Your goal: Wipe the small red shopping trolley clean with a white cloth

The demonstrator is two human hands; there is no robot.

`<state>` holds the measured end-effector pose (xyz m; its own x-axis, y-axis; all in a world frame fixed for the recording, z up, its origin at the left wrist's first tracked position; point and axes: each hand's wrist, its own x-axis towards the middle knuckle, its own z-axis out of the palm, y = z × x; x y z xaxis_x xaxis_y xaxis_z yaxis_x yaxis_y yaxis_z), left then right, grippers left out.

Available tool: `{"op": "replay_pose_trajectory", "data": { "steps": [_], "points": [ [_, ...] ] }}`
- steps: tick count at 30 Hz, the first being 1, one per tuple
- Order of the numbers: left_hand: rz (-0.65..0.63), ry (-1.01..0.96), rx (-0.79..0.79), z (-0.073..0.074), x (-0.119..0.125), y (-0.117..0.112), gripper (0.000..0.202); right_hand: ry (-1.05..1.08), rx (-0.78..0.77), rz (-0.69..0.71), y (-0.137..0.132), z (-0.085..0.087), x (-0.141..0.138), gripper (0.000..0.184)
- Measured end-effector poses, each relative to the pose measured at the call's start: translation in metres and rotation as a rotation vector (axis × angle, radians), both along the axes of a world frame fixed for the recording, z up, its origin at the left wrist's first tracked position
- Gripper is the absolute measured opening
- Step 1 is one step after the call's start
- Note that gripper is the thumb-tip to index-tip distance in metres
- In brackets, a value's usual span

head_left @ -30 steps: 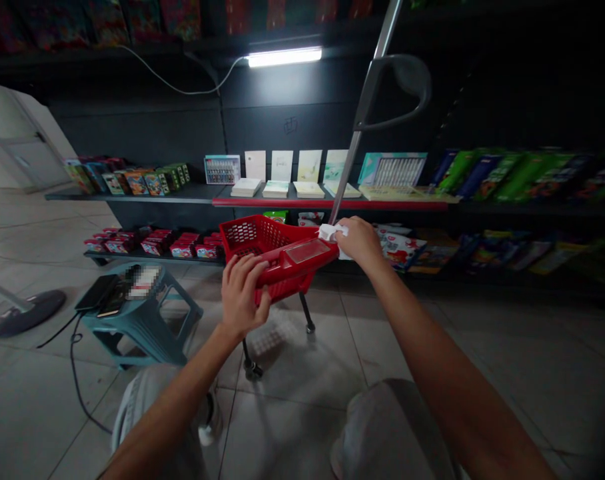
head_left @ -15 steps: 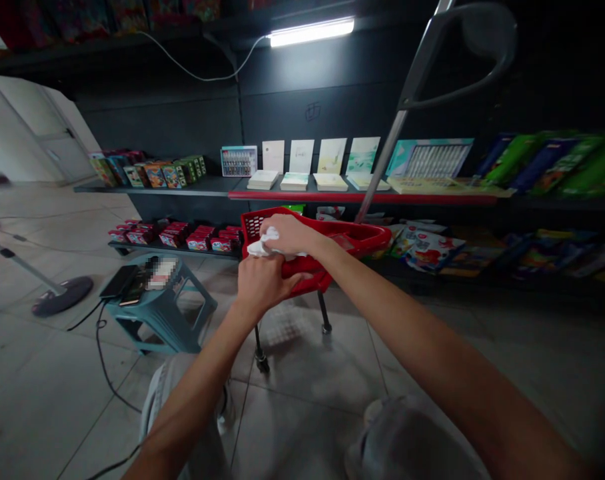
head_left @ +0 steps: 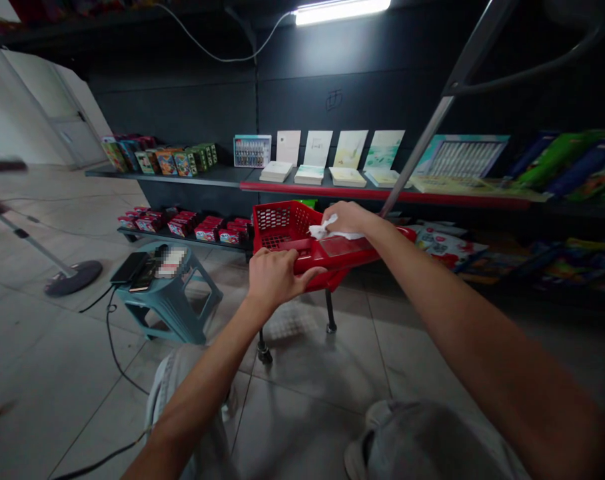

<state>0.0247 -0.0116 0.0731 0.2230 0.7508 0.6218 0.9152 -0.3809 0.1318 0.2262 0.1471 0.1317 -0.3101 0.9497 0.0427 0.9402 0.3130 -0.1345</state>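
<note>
A small red shopping cart (head_left: 282,227) on thin black legs with wheels stands in front of me on the tiled floor. My left hand (head_left: 275,280) grips its near rim, fingers curled over the edge. My right hand (head_left: 347,217) presses a crumpled white cloth (head_left: 322,230) onto the cart's flat red top surface. The cart's grey metal pole and curved handle (head_left: 447,90) rise up to the upper right.
A teal plastic stool (head_left: 175,297) with phones on it stands at the left, a black cable trailing over the floor. A fan base (head_left: 72,277) lies further left. Dark shelves (head_left: 332,190) behind the cart hold boxes and booklets. My knees show at the bottom.
My right hand with the cloth has slid from the cart's near left rim back to the right along the top surface. My left hand has kept its grip on the rim. The view has shifted left.
</note>
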Motion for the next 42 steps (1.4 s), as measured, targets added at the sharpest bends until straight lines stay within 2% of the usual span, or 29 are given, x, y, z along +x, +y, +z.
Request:
{"op": "replay_pose_trajectory", "data": {
  "steps": [3,7,11,15,18,21,29,42],
  "points": [
    [-0.002,-0.006,0.003,0.000,-0.003,0.000,0.065,0.094,0.119,-0.122,-0.002,-0.006,0.036,0.020],
    [-0.002,-0.002,0.023,0.001,-0.008,-0.001,0.063,0.302,0.267,-0.064,-0.031,-0.010,0.064,0.020],
    [0.001,0.017,0.039,0.003,-0.017,-0.001,0.061,0.504,0.545,-0.052,-0.071,-0.029,0.068,0.025],
    [-0.029,0.034,0.081,0.000,-0.034,0.005,0.058,0.551,0.768,0.026,-0.100,-0.061,0.066,0.023],
    [-0.062,0.052,0.126,-0.005,-0.048,0.012,0.054,0.547,0.906,0.109,-0.110,-0.075,0.068,0.019],
    [-0.086,0.045,0.167,-0.007,-0.058,0.018,0.050,0.532,0.941,0.137,-0.113,-0.077,0.073,0.018],
    [-0.088,0.017,0.248,-0.009,-0.069,0.027,0.047,0.574,0.958,0.051,-0.108,-0.073,0.080,0.019],
    [-0.128,-0.075,0.258,-0.014,-0.100,0.049,0.048,0.691,0.951,0.131,-0.117,-0.071,0.075,0.019]
  ]
}}
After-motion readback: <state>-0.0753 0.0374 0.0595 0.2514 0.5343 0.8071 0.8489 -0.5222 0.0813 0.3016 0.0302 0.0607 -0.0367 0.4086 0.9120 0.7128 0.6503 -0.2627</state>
